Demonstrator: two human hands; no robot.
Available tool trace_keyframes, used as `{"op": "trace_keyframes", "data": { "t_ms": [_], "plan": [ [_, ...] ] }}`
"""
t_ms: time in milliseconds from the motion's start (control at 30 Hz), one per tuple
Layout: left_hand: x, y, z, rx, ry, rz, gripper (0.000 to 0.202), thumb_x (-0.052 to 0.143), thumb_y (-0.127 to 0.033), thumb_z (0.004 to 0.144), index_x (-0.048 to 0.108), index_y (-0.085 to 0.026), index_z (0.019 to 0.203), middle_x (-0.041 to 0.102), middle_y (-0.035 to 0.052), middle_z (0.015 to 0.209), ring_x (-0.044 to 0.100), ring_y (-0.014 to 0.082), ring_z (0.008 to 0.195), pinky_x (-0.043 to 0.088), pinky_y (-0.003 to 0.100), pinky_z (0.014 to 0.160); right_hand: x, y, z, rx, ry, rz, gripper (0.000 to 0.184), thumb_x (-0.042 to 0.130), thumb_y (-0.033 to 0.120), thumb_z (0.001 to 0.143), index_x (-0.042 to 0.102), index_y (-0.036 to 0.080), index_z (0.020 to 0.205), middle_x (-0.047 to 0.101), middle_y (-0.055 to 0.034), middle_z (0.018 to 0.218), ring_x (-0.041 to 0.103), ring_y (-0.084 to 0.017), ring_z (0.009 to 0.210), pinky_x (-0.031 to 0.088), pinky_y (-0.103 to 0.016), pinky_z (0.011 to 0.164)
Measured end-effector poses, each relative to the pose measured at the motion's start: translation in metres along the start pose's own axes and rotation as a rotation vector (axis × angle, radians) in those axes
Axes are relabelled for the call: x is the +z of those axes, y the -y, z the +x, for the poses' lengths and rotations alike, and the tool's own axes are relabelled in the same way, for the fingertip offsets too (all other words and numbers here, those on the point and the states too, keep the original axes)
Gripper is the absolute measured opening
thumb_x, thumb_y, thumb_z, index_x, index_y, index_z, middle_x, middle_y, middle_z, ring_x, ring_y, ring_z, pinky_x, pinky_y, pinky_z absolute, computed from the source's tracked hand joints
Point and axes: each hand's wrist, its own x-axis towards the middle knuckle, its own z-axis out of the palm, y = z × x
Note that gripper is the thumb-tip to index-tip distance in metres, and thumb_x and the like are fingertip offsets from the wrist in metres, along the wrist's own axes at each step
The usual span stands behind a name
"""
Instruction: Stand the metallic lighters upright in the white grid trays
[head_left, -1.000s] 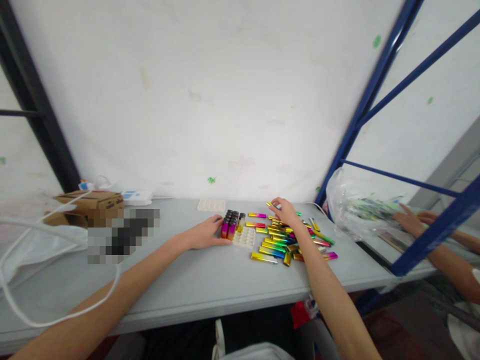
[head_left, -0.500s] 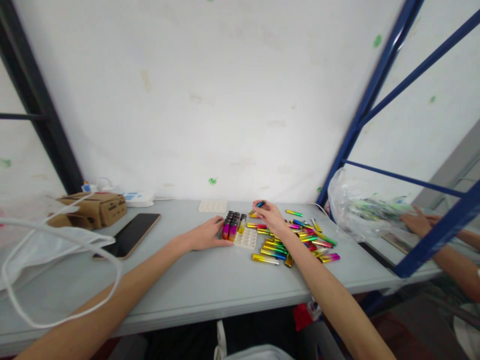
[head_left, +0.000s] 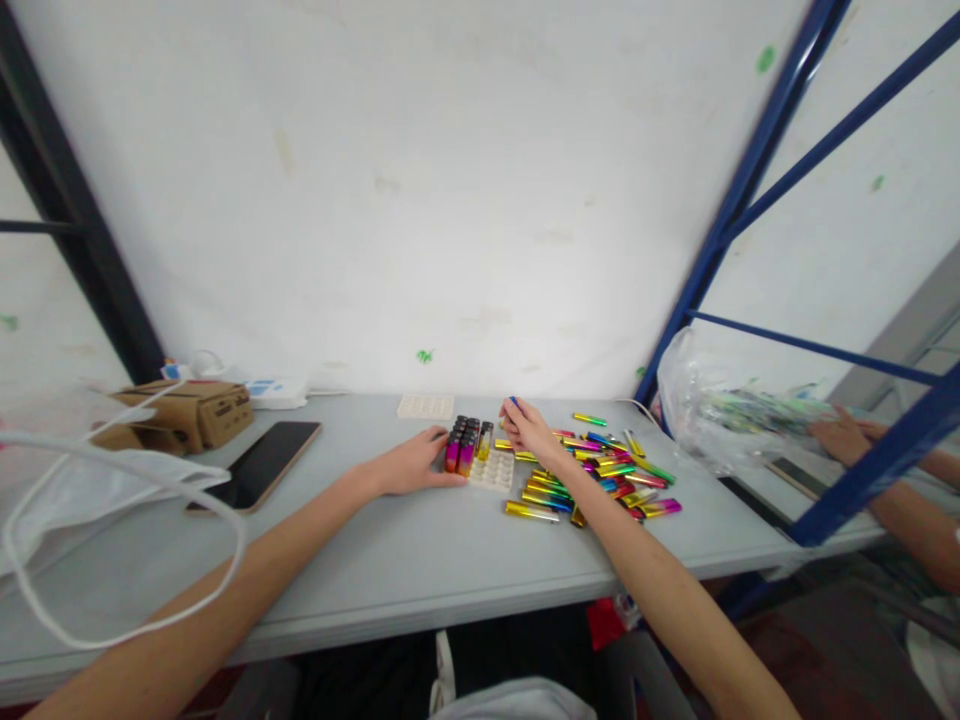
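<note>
My left hand [head_left: 414, 463] curls around the left end of a white tray [head_left: 496, 474] with rows of holes, its thumb at the near edge. In that end stand several lighters [head_left: 463, 452], black-topped with purple and orange bodies, and beside them some yellow ones [head_left: 484, 445]. My right hand [head_left: 527, 430] is closed above the tray's far right corner. A blue end of a lighter [head_left: 514, 401] pokes out of its fingers, the remainder hidden. To the right of the tray, under and beside my right forearm, lies a loose pile of shiny multicoloured lighters [head_left: 551, 490].
A second white tray [head_left: 425, 407] lies near the wall. A phone [head_left: 262, 465], a cardboard box [head_left: 202, 415] and a white cable [head_left: 238, 545] are at left. On the right stand a blue metal frame [head_left: 694, 270], a clear plastic bag [head_left: 686, 400] and another person's hands [head_left: 840, 437].
My right hand has turned and closed further around its lighter, so less of the lighter shows. My left hand stays at the tray. The other person's hands have shifted slightly.
</note>
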Motion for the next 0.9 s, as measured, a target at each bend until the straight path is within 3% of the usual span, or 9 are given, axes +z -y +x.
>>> {"op": "trace_keyframes", "data": {
  "t_ms": [100,200,367,600,800,900],
  "plan": [
    [-0.0008,-0.0006,0.0003,-0.004,0.027,-0.006,0.074,0.069,-0.075,0.088,0.062,-0.022,0.139,0.057,0.0142,0.151,0.056,0.0361,0.138,0.04,0.045,0.124,0.0019,0.0014,-0.0008,-0.1,-0.137,-0.313,0.056,0.052,0.075,0.091,0.046,0.024,0.069,0.039,0.0041,0.061,0.039,-0.014,0.06,0.03,-0.028,0.056],
    [-0.0024,-0.0029,0.0,-0.012,0.042,-0.011,0.074,0.069,-0.075,0.089,0.062,-0.022,0.14,0.056,0.0147,0.151,0.056,0.0363,0.138,0.04,0.047,0.124,0.0037,0.0032,-0.002,-0.093,-0.22,-0.457,0.05,0.05,0.063,0.091,0.038,0.024,0.06,0.033,0.0036,0.06,0.037,-0.014,0.061,0.026,-0.029,0.058],
    [-0.0032,-0.0043,-0.0005,-0.005,0.03,-0.027,0.072,0.07,-0.074,0.088,0.063,-0.022,0.137,0.058,0.0146,0.149,0.057,0.0358,0.136,0.04,0.047,0.124,0.0058,0.0053,-0.0032,-0.087,-0.227,-0.461,0.036,0.046,0.048,0.086,0.035,0.025,0.06,0.029,0.0038,0.059,0.034,-0.013,0.06,0.024,-0.029,0.057],
    [-0.0032,-0.0051,-0.0009,-0.012,0.03,-0.026,0.073,0.071,-0.073,0.089,0.061,-0.021,0.139,0.057,0.0161,0.151,0.057,0.0357,0.136,0.04,0.047,0.124,0.0096,0.0061,-0.0047,-0.146,-0.214,-0.479,0.05,0.046,0.065,0.089,0.039,0.025,0.06,0.036,0.0031,0.058,0.038,-0.015,0.061,0.025,-0.029,0.059],
    [-0.0037,-0.0063,-0.0003,-0.016,0.05,-0.022,0.072,0.07,-0.072,0.09,0.062,-0.02,0.139,0.056,0.0168,0.151,0.055,0.037,0.139,0.039,0.048,0.125,0.0102,0.0029,-0.0041,-0.15,-0.236,-0.537,0.037,0.047,0.048,0.086,0.04,0.024,0.058,0.037,0.0032,0.056,0.041,-0.015,0.06,0.024,-0.029,0.058],
    [-0.0019,-0.0036,-0.0003,-0.009,0.022,-0.026,0.071,0.071,-0.073,0.088,0.063,-0.022,0.137,0.058,0.0148,0.15,0.057,0.0363,0.137,0.04,0.047,0.123,0.0091,0.0023,-0.0036,-0.149,-0.218,-0.554,0.039,0.048,0.048,0.09,0.041,0.024,0.06,0.04,0.0031,0.056,0.042,-0.015,0.06,0.025,-0.029,0.059]
  ]
}}
